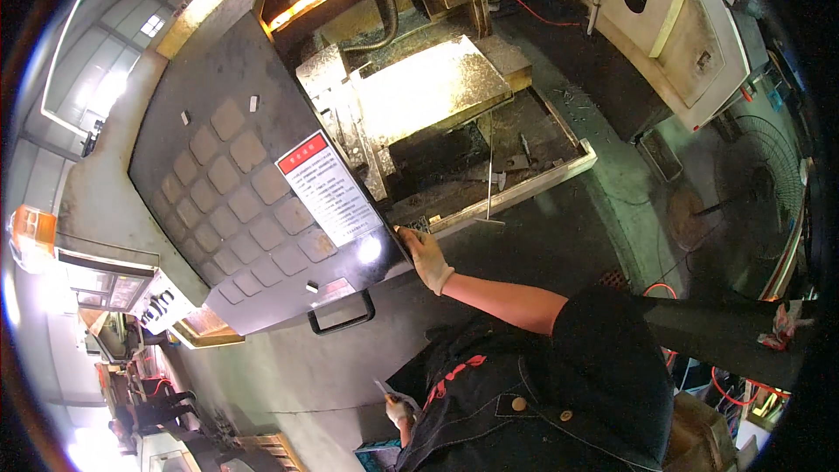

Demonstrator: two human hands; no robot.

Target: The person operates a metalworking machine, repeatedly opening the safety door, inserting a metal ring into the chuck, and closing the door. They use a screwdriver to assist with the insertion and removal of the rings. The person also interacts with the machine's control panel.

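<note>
Left of the right hand — clamped on its edge — stands the dark door.

A grey concrete floor spreads below, turning paler and greenish toward the right. Along the left rise light panelled walls, bent by the lens, with a small bright window high up. White glare burns beneath it, and another strong patch of light washes out the lower left corner. At upper right stands a cream cabinet with a dark oval opening; a thin red cable runs toward it. A large wire-caged fan stands farther right. A slatted wooden pallet lies at the lower edge.
</note>
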